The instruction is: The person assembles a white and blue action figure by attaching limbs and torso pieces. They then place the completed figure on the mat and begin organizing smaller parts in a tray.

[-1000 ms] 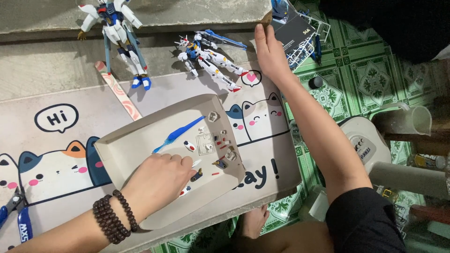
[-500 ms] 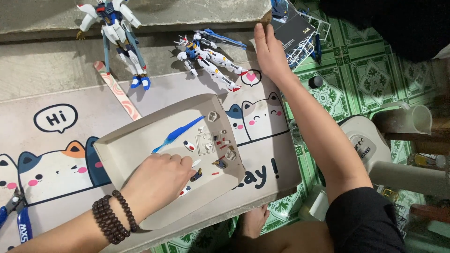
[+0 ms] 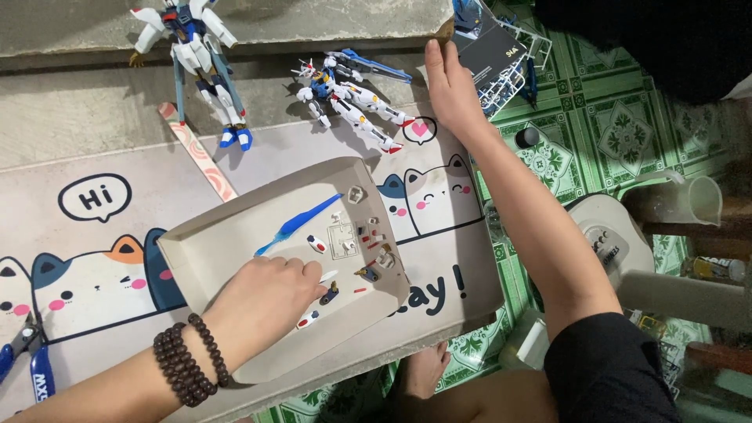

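Note:
My left hand (image 3: 266, 298), with a dark bead bracelet on the wrist, reaches into a shallow grey cardboard tray (image 3: 205, 232). Its curled fingertips pinch a small white part (image 3: 329, 276) on the tray floor. Several tiny white, red and blue model parts (image 3: 366, 244) and a long blue blade-like piece (image 3: 301, 223) lie just beyond the fingers. My right hand (image 3: 450, 84) rests flat at the far right of the table, fingers stretched and holding nothing. It lies beside a small white and blue robot model (image 3: 352, 98) on its back.
A larger white and blue robot model (image 3: 196, 59) lies at the back left. The tray sits on a cat-print desk mat (image 3: 94, 266). Blue-handled nippers (image 3: 27, 356) lie at the left edge. Plastic part runners (image 3: 509, 70), a white fan (image 3: 611, 235) and a clear jug (image 3: 693, 200) sit on the green tiled floor.

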